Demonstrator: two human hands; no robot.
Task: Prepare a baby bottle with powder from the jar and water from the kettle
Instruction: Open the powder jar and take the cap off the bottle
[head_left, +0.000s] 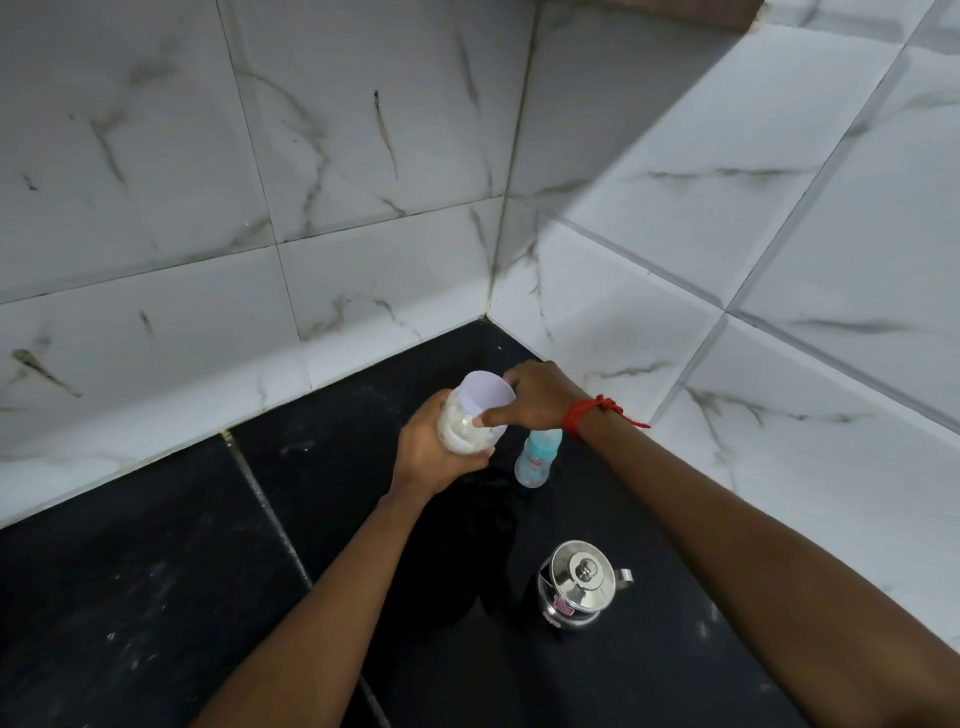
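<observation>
Black table (156, 597) under your arms, steel kettle (576, 584) at 5 o'clock, your left hand (431, 457) wrapped around the tilted powder jar (467, 423), your right hand (535, 397) pinching its white lid (485, 397), baby bottle (537, 457) just right.

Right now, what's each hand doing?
Left hand: closed around the powder jar.
Right hand: gripping the jar's white lid.
</observation>
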